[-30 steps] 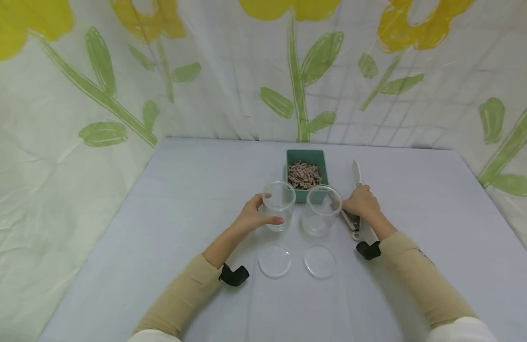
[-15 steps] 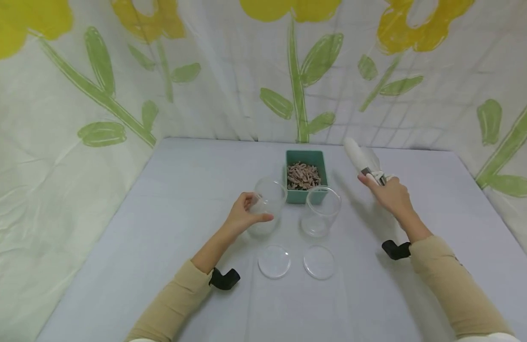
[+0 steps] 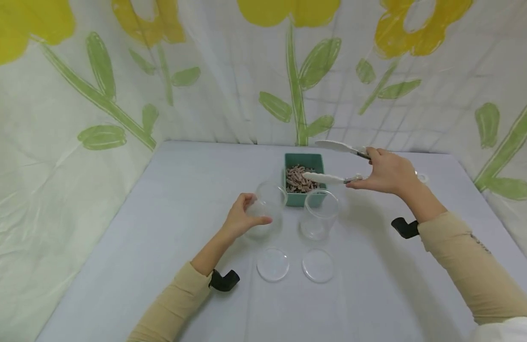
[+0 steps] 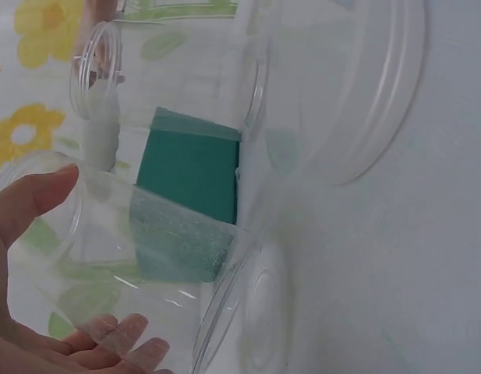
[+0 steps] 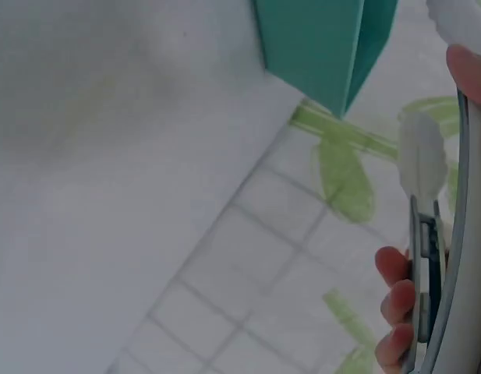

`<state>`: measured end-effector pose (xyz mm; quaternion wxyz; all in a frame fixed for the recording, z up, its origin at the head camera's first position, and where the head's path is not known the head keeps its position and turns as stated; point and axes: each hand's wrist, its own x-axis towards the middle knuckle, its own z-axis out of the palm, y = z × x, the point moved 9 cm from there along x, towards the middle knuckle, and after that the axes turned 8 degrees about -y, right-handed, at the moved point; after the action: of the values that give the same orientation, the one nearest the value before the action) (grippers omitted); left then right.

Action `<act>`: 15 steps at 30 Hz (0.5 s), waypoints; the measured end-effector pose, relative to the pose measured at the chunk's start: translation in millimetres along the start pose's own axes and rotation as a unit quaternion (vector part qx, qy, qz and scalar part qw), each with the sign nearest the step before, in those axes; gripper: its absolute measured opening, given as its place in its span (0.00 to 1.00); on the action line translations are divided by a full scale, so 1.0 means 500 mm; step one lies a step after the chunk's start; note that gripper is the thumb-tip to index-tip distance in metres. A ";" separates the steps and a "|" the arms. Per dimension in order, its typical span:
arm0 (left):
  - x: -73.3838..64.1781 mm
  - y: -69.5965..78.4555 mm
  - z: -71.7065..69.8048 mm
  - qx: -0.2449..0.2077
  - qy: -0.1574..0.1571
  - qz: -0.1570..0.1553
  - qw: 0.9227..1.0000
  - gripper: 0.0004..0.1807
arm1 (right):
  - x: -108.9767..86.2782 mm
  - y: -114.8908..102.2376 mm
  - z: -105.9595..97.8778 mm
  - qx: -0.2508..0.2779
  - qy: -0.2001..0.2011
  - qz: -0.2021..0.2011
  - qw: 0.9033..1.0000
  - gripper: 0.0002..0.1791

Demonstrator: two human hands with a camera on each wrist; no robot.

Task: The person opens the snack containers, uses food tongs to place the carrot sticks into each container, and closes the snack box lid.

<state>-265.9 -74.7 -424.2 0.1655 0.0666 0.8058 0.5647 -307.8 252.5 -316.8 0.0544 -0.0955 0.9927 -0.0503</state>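
My left hand [image 3: 242,218] grips a clear plastic jar [image 4: 170,265] by its side, thumb on one side and fingers on the other. Its mouth faces up in the head view. My right hand [image 3: 389,173] holds tongs [image 3: 325,178] with white tips. Their two arms are spread apart, the nearer tip over the teal box [image 3: 304,200]. Small brownish strips [image 3: 298,179] fill part of that box. A second clear jar [image 3: 316,225] stands upright just in front of the box. I cannot tell whether the tip touches the strips.
Two round clear lids, a left one [image 3: 273,264] and a right one [image 3: 317,265], lie on the pale table [image 3: 195,180] nearer to me than the jars. A flower-painted curtain [image 3: 221,85] hangs along the table's back edge.
My right hand has lifted the tongs off the table, spread them and swung them left over the box. My left hand has shifted its jar a little to the left.
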 end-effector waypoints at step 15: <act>0.008 0.014 0.009 0.011 0.011 -0.004 1.000 0.42 | 0.089 -0.129 -0.003 -0.194 -0.126 -0.092 0.969 0.53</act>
<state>-268.6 -67.1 -419.9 0.1581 0.0594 0.8139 0.5559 -339.6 180.8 -312.7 0.1546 -0.2007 0.9556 0.1507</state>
